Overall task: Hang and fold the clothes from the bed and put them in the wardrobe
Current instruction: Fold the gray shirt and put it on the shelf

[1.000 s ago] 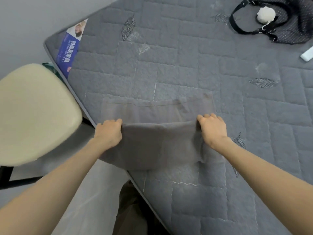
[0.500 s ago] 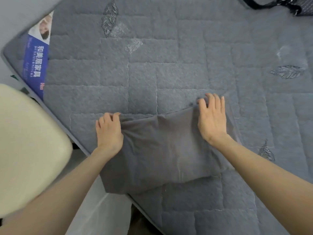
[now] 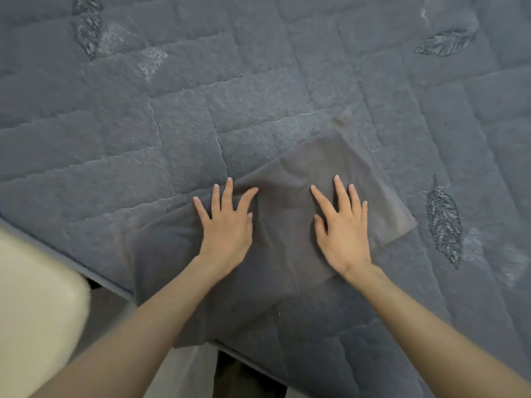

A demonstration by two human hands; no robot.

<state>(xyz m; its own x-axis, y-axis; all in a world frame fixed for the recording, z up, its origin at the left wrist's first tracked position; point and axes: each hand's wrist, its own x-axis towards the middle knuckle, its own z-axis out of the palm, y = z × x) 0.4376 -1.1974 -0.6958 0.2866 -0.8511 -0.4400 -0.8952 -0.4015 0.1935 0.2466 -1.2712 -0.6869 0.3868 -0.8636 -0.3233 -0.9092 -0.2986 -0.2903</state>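
Observation:
A folded grey garment [image 3: 284, 216] lies flat near the front edge of the grey quilted mattress [image 3: 201, 110], its near corner hanging slightly over the edge. My left hand [image 3: 227, 225] presses on the garment's left part with fingers spread and straight. My right hand [image 3: 342, 225] lies flat on its right part, fingers spread as well. Neither hand grips the cloth.
A cream chair seat [image 3: 34, 311] stands close to the mattress edge at the lower left. Embroidered leaf patterns [image 3: 444, 219] mark the mattress. Floor shows below the mattress edge at the bottom.
Both hands let go of the folded edge and now lie flat with spread fingers nearer the garment's middle. The camera came closer and tilted down, so the bag at the top is out of view.

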